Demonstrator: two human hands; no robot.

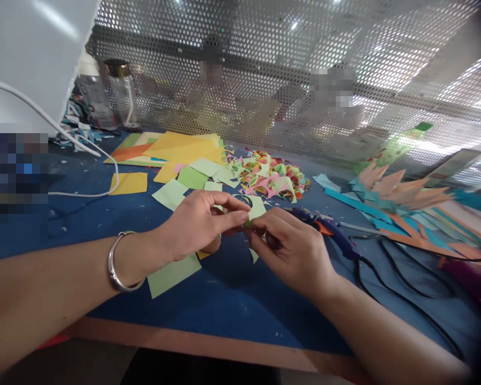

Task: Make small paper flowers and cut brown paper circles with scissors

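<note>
Above the middle of the blue table (240, 315), my left hand (198, 222), with a silver bangle on the wrist, pinches thumb to forefinger. My right hand (291, 243) meets it with its own fingertips pressed together. Between the two pinches shows a small green paper piece (247, 223), mostly hidden by the fingers. Just behind the fingertips is a pale green paper (258, 206); whether it lies on the table or is held I cannot tell. Under my left hand lies another pale green sheet (174, 276).
Yellow sheets (184, 145) and a pile of coloured paper scraps (270, 174) lie behind my hands. A dark blue glue gun (340, 235) with a black cord rests to the right, near orange and blue strips (404, 214). Bottles (122, 96) stand at the back left, before a perforated metal screen (256, 69).
</note>
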